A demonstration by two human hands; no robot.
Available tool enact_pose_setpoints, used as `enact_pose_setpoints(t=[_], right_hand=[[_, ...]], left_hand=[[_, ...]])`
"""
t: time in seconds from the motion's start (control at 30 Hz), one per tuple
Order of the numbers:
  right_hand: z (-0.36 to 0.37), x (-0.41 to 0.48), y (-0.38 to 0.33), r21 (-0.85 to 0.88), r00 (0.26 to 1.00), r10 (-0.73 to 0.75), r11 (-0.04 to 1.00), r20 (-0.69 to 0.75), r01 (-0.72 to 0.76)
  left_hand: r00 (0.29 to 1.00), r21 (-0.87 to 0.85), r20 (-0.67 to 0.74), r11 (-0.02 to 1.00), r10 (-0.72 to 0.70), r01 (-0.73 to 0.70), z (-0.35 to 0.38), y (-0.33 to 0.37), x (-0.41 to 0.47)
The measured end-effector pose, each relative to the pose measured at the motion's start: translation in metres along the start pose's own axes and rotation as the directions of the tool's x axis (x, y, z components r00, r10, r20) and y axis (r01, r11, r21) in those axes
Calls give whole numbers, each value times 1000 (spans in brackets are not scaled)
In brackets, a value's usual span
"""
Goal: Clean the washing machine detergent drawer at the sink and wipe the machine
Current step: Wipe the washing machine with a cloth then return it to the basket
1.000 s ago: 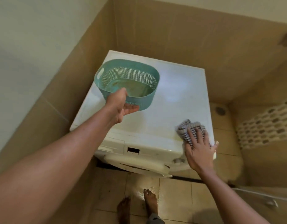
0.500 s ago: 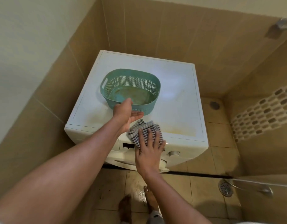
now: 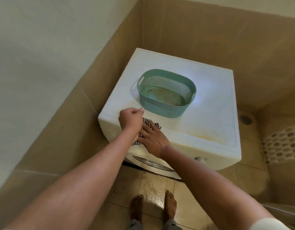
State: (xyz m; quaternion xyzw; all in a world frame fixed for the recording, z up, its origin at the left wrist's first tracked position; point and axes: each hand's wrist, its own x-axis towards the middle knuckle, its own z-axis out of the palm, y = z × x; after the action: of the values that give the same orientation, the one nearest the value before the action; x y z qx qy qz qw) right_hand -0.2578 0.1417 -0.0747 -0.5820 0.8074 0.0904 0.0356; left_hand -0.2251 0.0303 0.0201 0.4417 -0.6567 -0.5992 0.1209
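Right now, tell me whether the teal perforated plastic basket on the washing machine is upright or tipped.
Upright. The teal perforated plastic basket sits flat on the white washing machine top, opening upward, with nothing but a stained bottom inside.

Both bare forearms are extended forward and converge. The left hand [image 3: 130,119] is curled into a loose fist, knuckles up, wrist crossed over the right hand's fingertips. The right hand [image 3: 151,136] is laid flat, palm down, fingers [image 3: 147,126] spread. Two bare feet [image 3: 152,207] are planted below.
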Motion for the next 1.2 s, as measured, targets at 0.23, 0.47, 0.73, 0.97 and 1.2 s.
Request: enact_pose_setpoints(t=[0.23,0.47,0.73,0.97,1.2], right_hand=[[-32,109,-43,-265,989,-134,958,-67,112],[-24,152,-75,-770,883,-324,443,341,460],[-4,49,-13,-624,703,-428,333,568,707],[-56,-18,48,-302,504,-585,412,635,859],[-184,-22,75,166,613,-201,980,764,113]], left_hand=[[944,-140,-320,989,-85,41,-77,-71,-2],[902,-181,-279,940,-330,289,-112,-137,-10],[979,-202,7,958,-205,202,-118,-124,-23],[994,-100,106,994,-24,35,-117,-90,-23],[948,-141,266,980,175,-141,-70,-15,-24]])
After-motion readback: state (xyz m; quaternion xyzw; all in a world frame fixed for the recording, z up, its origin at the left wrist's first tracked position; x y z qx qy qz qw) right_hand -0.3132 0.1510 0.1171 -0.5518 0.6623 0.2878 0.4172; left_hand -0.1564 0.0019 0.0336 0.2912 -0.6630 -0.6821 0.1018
